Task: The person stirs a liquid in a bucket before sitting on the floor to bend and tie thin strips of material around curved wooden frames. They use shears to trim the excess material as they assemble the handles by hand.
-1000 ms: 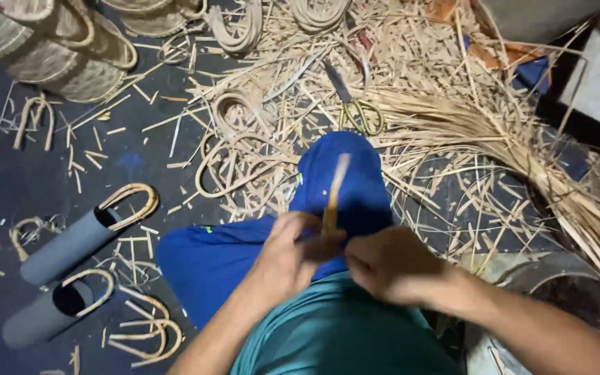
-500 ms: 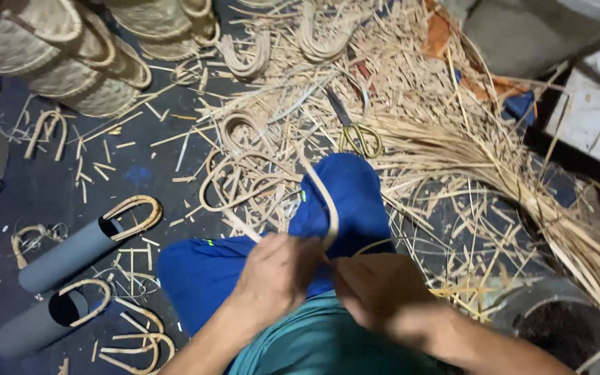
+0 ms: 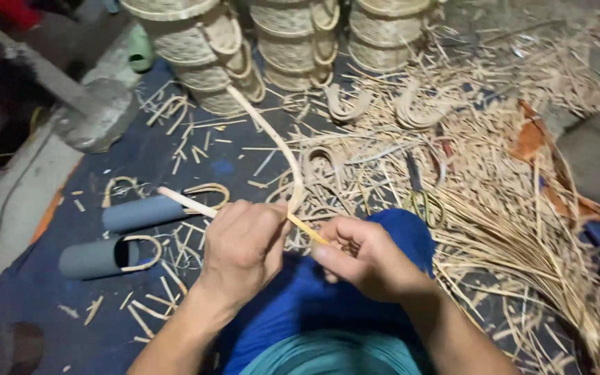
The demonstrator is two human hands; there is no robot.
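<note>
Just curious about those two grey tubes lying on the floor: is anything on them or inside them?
Each grey tube has a bent cane loop wrapped round its open end. Inside looks dark; what it holds cannot be seen.

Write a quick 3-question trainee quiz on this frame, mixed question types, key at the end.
1. True or false: both the left hand and the right hand grip the cane strip.
2. What lies on the dark mat just left of the left hand? A) two grey tubes with cane loops B) a hammer C) a glass jar
3. Where do the woven baskets stand: at the top of the view or beside the blue-clad knee?

Key:
1. True; the strip runs through both hands and curves up and away.
2. A, the grey tubes.
3. At the top of the view.
</note>
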